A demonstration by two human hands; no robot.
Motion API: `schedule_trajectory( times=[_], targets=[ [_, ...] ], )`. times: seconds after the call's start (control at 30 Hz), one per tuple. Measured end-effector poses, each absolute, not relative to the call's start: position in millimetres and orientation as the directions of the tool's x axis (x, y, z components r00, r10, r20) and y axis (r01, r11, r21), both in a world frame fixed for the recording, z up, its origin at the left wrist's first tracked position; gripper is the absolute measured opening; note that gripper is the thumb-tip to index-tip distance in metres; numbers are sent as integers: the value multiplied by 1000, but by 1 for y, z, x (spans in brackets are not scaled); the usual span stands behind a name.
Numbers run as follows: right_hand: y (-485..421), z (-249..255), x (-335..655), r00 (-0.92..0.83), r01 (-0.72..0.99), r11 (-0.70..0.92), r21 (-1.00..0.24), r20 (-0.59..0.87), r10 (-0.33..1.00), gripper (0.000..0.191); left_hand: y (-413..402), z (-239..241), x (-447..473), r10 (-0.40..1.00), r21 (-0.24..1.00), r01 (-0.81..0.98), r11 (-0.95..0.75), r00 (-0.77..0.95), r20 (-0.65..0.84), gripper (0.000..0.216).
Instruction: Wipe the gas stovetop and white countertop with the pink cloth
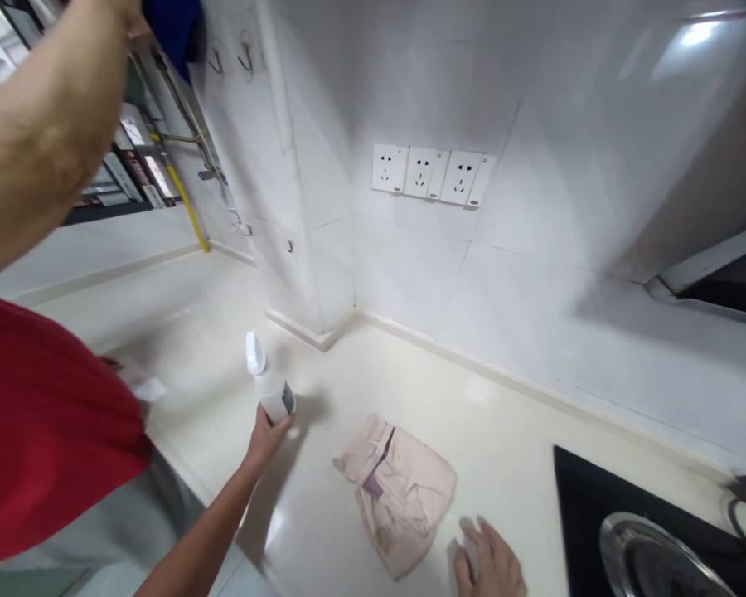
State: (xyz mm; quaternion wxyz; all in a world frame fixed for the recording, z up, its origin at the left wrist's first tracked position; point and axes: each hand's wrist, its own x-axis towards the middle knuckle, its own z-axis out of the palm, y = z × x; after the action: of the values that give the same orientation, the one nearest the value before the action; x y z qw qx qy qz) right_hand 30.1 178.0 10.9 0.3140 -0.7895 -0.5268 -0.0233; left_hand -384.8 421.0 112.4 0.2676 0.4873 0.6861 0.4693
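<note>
My left hand (267, 431) is closed round the base of a white squeeze bottle (267, 383) with a flip cap, which it holds tilted just above the pale countertop (503, 431). To its right a folded pinkish cloth (401, 491) with a dark stripe lies flat on the counter. At the bottom edge my right hand (490, 565) rests on the counter beside the cloth's near right corner, its fingers stretched out and nothing in them.
A person in a red shirt (43, 423) stands at the left, one bare arm (43, 124) raised toward a blue object at the top. A black cooktop (581, 497) with a steel pan (659, 557) is at the right. Wall sockets (428, 172) sit above the counter.
</note>
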Motion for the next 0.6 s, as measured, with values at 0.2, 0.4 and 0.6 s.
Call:
schedule_trajectory(
  times=[0.2, 0.4, 0.6],
  targets=[
    [225, 42, -23, 96, 897, 96, -432, 401, 911, 41, 351, 70, -380, 916, 806, 592, 2, -324, 235, 62],
    [284, 94, -95, -330, 831, 316, -458, 52, 943, 58, 328, 43, -385, 902, 474, 840, -263, 40, 430, 49],
    [322, 98, -67, -399, 804, 351, -481, 2, 917, 52, 353, 47, -372, 768, 260, 797, -545, 350, 536, 41]
  ],
)
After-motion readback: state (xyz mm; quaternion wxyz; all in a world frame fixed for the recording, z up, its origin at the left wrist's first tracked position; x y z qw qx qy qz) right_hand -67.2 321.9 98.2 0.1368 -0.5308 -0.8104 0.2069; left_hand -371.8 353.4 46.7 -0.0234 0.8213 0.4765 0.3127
